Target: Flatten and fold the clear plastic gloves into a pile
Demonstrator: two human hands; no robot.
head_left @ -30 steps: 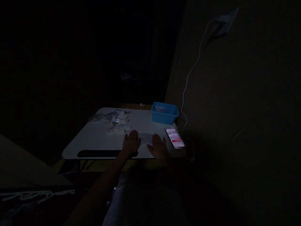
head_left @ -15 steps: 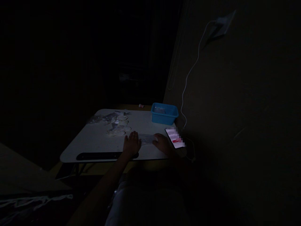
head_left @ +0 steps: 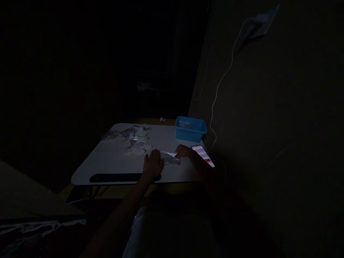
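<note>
On the white table (head_left: 107, 157) with a black slot (head_left: 115, 177), my left hand (head_left: 154, 165) lies flat at one end of a clear plastic bag (head_left: 168, 159); my right hand (head_left: 184, 151) pinches its far edge. It's dark, but a phone (head_left: 203, 154) glows near the wall (head_left: 258, 107).

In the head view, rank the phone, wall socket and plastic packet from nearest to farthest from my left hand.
From your left hand:
1. plastic packet, just to its right
2. phone, farther right
3. wall socket, high up at far right
</note>
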